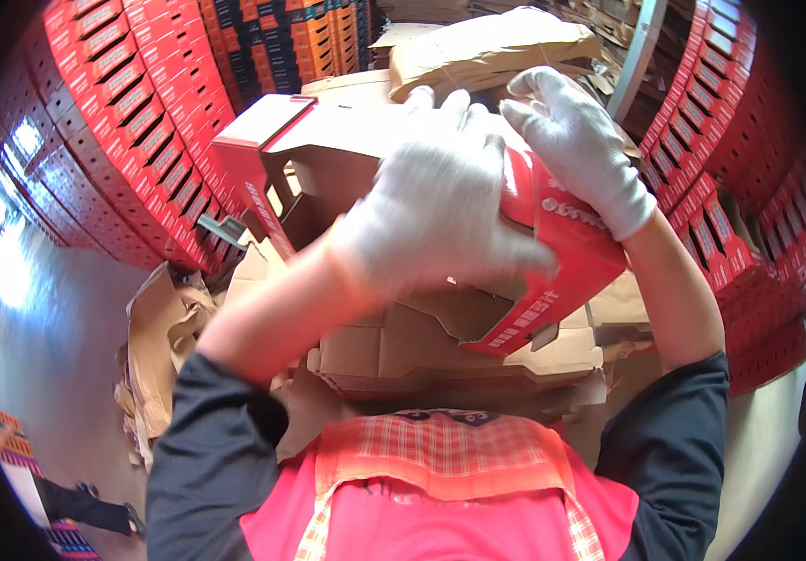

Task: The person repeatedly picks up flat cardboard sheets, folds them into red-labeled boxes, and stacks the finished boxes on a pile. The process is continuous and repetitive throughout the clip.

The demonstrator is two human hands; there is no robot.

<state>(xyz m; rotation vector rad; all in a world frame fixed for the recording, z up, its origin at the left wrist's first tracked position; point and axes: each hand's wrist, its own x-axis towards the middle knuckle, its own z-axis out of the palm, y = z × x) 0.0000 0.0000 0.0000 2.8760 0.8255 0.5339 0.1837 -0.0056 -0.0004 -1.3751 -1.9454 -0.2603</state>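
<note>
A red and white cardboard box [576,257], its brown inside showing through cut-outs, stands partly folded in front of me. My left hand [436,192], in a white glove and smeared by motion, crosses over the box with its thumb out and fingers stretched away. At the box's right end is my right hand [581,145], also gloved, its fingers loosely curved and apart, the wrist near the red wall. Neither hand visibly grips anything. Below the box lie flat brown cardboard blanks [366,355]. My left hand hides much of the box's middle.
A brown paper-wrapped bundle [487,54] lies beyond the box. Tall stacks of red boxes [122,103] rise at left, with more red boxes [702,122] at right. Orange and black crates [300,42] stand behind. Torn cardboard [155,355] leans at left; a metal post [637,61] is at far right.
</note>
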